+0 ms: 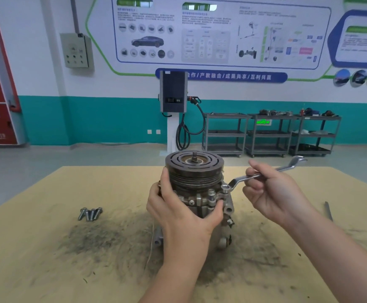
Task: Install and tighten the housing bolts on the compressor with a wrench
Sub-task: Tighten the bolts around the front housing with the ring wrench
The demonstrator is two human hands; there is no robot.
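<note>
On the table (47,248), left hand (178,211) grips compressor (194,171); right hand (272,193) pinches wrench (239,179).

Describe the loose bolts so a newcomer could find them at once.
Start at the compressor standing mid-table, gripped by the left hand. Look to its left on the tan table: the loose bolts lie bunched together, small silvery shafts apart from everything else.
</note>
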